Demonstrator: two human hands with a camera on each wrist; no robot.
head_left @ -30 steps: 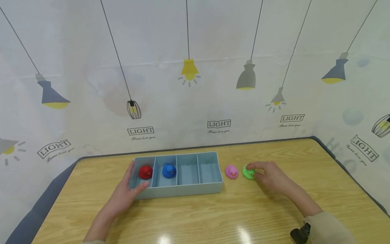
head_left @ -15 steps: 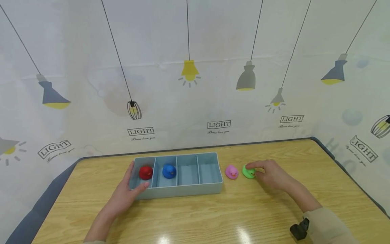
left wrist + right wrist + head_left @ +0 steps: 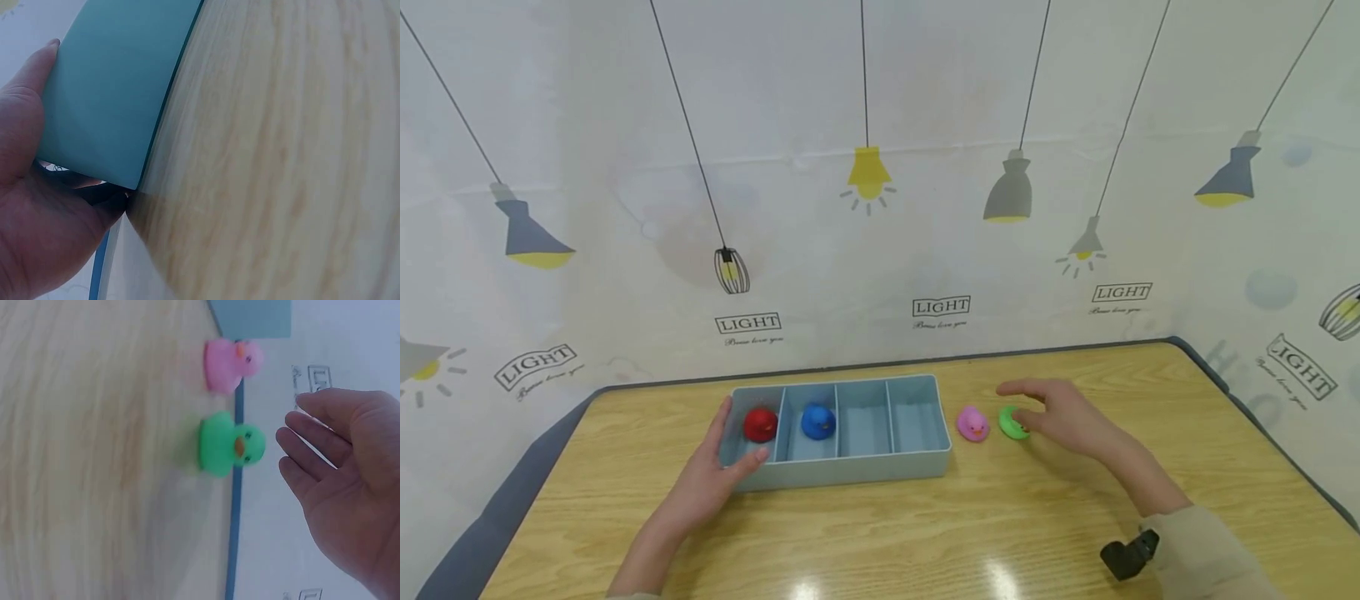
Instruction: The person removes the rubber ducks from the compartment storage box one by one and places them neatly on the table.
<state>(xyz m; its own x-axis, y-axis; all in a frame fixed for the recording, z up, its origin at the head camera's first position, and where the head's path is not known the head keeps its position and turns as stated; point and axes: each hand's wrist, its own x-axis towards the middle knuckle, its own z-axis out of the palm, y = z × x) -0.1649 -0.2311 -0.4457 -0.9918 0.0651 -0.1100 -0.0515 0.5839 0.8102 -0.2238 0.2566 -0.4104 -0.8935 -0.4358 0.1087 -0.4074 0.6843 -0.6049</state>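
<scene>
My left hand [image 3: 711, 471] grips the left end of a pale blue divided box [image 3: 850, 471], thumb over its front rim and fingers along the end wall. The left wrist view shows the box's outer wall [image 3: 119, 87] beside the thumb. A red rubber duck [image 3: 761, 425] sits in the leftmost compartment and a blue rubber duck [image 3: 817, 422] in the one beside it. Right of the box, a pink rubber duck [image 3: 973, 424] and a green rubber duck [image 3: 1012, 423] stand on the table. Just above the green duck, my right hand [image 3: 344, 462] holds nothing, fingers loosely extended.
The wood-grain table [image 3: 880, 542] has a dark edge, and behind it hangs a white backdrop [image 3: 820, 208] printed with lamps. A black device [image 3: 1129, 556] is at the right sleeve [image 3: 1202, 550].
My right hand has let go of the green duck and risen slightly off it, its fingers spreading. The duck stays in place. My left hand and the box have not moved.
</scene>
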